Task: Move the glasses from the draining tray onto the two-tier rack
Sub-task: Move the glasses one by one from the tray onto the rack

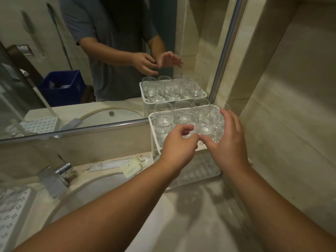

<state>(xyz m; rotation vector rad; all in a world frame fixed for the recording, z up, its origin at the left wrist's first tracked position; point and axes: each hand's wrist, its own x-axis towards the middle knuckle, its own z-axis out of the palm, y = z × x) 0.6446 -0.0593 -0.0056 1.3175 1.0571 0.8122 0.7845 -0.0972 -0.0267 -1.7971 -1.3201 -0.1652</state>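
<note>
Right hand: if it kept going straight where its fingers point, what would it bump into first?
Probably the glasses on the rack's top tier; its fingers already curve beside them. Depth is unclear.

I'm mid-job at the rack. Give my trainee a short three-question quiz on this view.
1. True or false: the top tier of the white perforated plastic two-tier rack already holds clear stemless glasses.
2. Which hand reaches round the right side of the front clear glass: A, left hand, or B, right hand?
3. Fill in: the chrome tap stands to the ___ of the rack.

Key: 1 true; 2 B; 3 left.
</note>
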